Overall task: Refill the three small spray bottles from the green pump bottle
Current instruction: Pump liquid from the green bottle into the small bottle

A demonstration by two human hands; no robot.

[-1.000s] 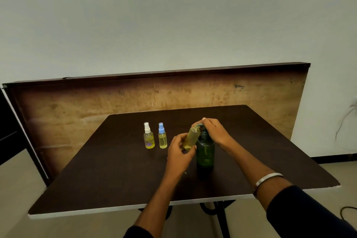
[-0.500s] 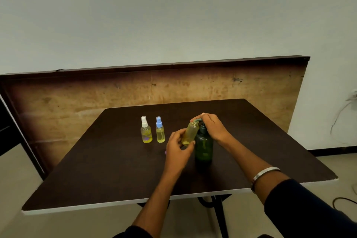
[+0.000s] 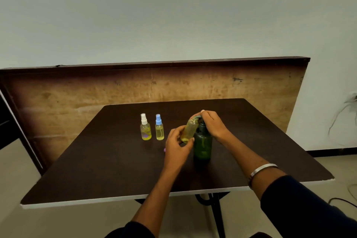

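Note:
The green pump bottle [image 3: 202, 144] stands upright near the middle of the dark table [image 3: 116, 160]. My right hand [image 3: 212, 124] rests curled over its pump head. My left hand [image 3: 178, 146] grips a small uncapped spray bottle [image 3: 190, 129], tilted with its mouth up under the pump spout. Yellowish liquid sits in its lower end. Two capped small spray bottles stand to the left: one with a white cap [image 3: 145, 127], one with a blue cap [image 3: 159, 127]. A small pink thing [image 3: 164, 150] lies on the table by my left wrist.
A brown board [image 3: 77, 98] leans against the wall behind the table. The table's white front edge [image 3: 96, 200] is close to me. A dark stand [image 3: 214, 208] shows under the table. Cables hang at the right wall [image 3: 340, 114].
My hands and the bottles keep the same grip and pose. The view has shifted slightly with my head; the tilted small bottle stays under the spout.

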